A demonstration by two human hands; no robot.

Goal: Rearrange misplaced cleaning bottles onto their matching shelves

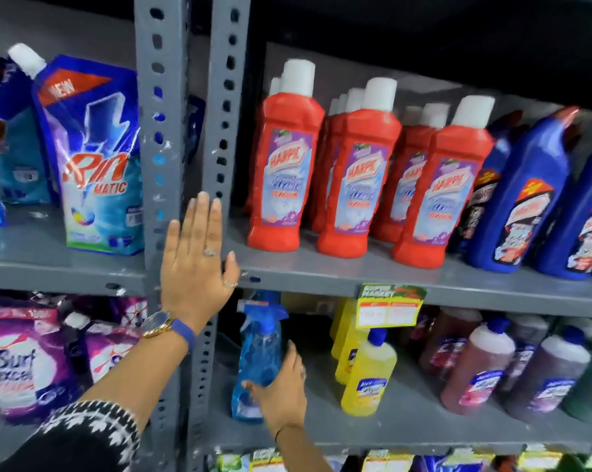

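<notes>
Right hand (281,390) gripping spray bottle (258,356), left hand (195,267) flat

The perforated upright post (158,131) is grey painted metal, matt and chipped; right of it, the red bottles (355,178) are glossy plastic with paper-like labels; left of it, the Rin pouch (97,155) is shiny film; below right, the spray bottle (258,356) is clear blue plastic.
</notes>
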